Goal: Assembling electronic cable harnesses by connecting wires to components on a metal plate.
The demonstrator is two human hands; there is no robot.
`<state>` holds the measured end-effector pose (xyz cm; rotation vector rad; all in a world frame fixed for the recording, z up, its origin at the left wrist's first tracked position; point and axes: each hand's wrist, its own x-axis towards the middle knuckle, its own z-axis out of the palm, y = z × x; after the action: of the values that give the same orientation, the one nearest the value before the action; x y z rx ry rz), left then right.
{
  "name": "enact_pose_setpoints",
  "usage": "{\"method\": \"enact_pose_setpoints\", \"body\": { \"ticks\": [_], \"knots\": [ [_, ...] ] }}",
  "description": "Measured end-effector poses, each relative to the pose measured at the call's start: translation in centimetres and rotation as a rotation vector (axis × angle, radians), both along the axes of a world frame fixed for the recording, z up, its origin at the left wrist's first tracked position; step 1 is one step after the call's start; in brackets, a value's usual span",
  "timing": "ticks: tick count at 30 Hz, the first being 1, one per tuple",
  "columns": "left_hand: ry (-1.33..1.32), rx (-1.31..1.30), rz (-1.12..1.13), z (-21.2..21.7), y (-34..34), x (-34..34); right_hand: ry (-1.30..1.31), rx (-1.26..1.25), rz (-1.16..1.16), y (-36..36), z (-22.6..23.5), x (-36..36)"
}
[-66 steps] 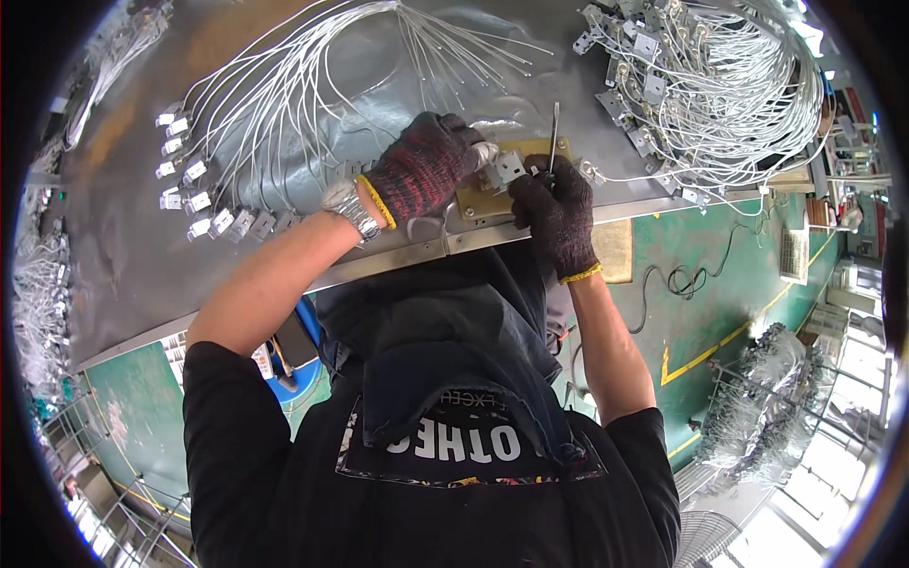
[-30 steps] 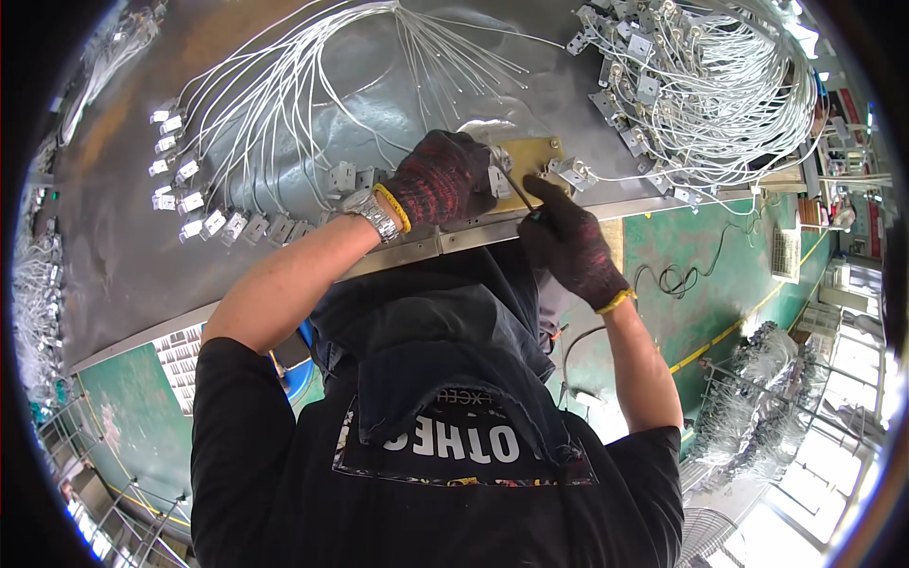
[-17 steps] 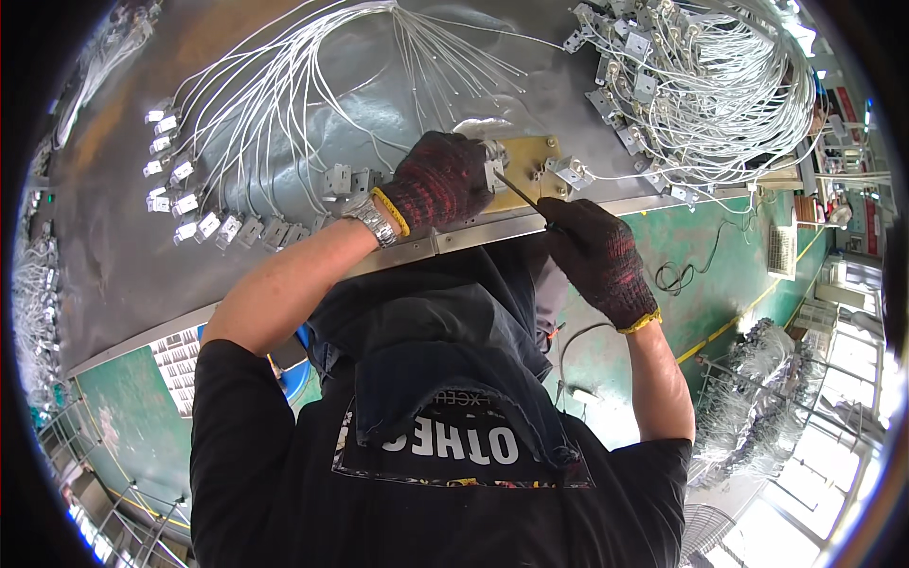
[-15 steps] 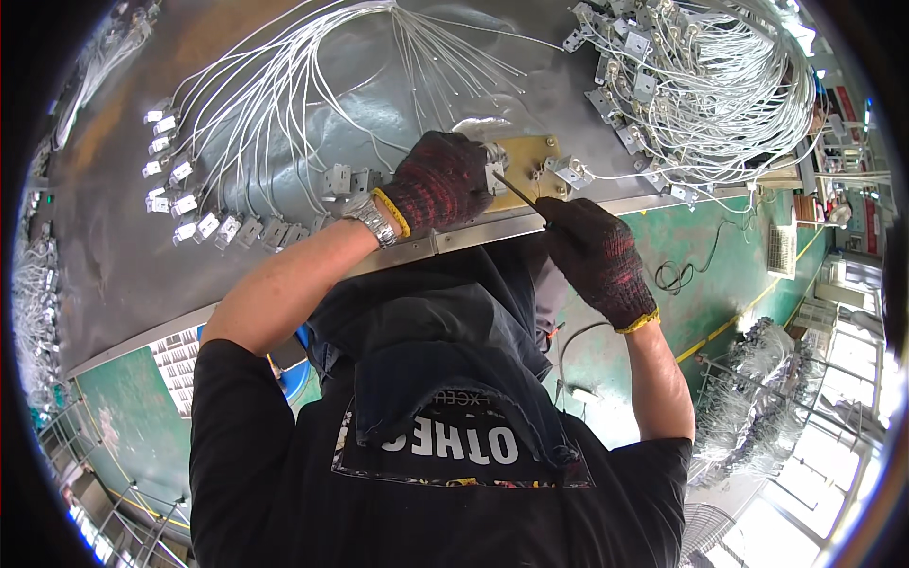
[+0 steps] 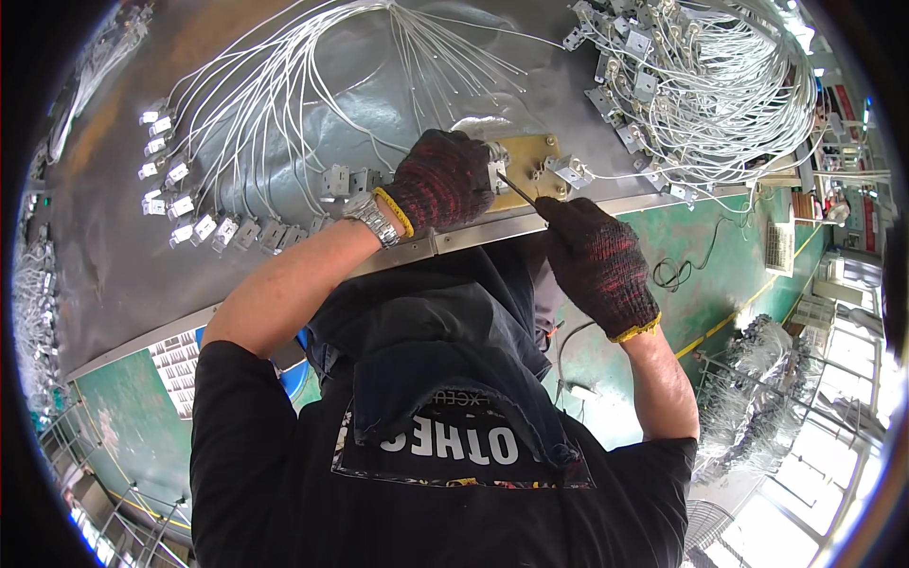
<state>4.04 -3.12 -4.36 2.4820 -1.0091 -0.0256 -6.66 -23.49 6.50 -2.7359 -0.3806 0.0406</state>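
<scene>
My left hand [image 5: 443, 180], in a dark red-and-black knitted glove, is closed on a small silvery metal bracket [image 5: 496, 172] at the left part of a brass-coloured plate [image 5: 528, 151]. The glove covers much of that bracket. In my right hand [image 5: 598, 265], gloved alike, is a thin dark rod-like tool [image 5: 520, 193]; its handle is hidden in the fist. The tool slants up and left, its tip at or close to the bracket. Right of the tool, another metal bracket [image 5: 570, 171] on a white wire lies over the plate's edge.
White wires [image 5: 303, 71] with metal brackets at their ends fan across the metal worktable [image 5: 114, 256] on the left. A large heap of wired brackets [image 5: 729, 95] lies at the far right. The table's front edge [image 5: 473, 234] runs just below my hands.
My right hand has shifted very slightly, and the tool with it. My left hand stays in place at the bracket.
</scene>
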Motion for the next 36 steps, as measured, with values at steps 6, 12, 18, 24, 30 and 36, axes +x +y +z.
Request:
{"method": "enact_pose_setpoints", "body": {
  "ticks": [6, 12, 18, 24, 30, 36],
  "knots": [
    [-0.006, -0.034, 0.014, -0.1, -0.5, 0.5, -0.049, -0.015, -0.021, 0.8, -1.2, 0.0],
    [-0.045, 0.067, 0.001, -0.3, -0.2, 0.1, 0.05, 0.183, 0.014, -0.3, -0.9, 0.3],
    [0.032, 0.075, -0.02, 0.0, -0.4, 0.7, 0.021, 0.099, -0.034, 0.4, -1.3, 0.0],
    [0.0, 0.011, -0.032, 0.3, 0.2, 0.8, 0.015, 0.328, -0.016, -1.7, -2.8, 0.7],
    [0.053, 0.164, -0.024, 2.2, 1.2, -0.8, 0.198, 0.678, -0.195, -2.2, -5.4, -1.4],
    [0.089, 0.107, -0.204, 4.6, 4.4, -1.4, 0.3, 0.921, -0.218, -0.9, -10.0, -3.9]
  ]
}}
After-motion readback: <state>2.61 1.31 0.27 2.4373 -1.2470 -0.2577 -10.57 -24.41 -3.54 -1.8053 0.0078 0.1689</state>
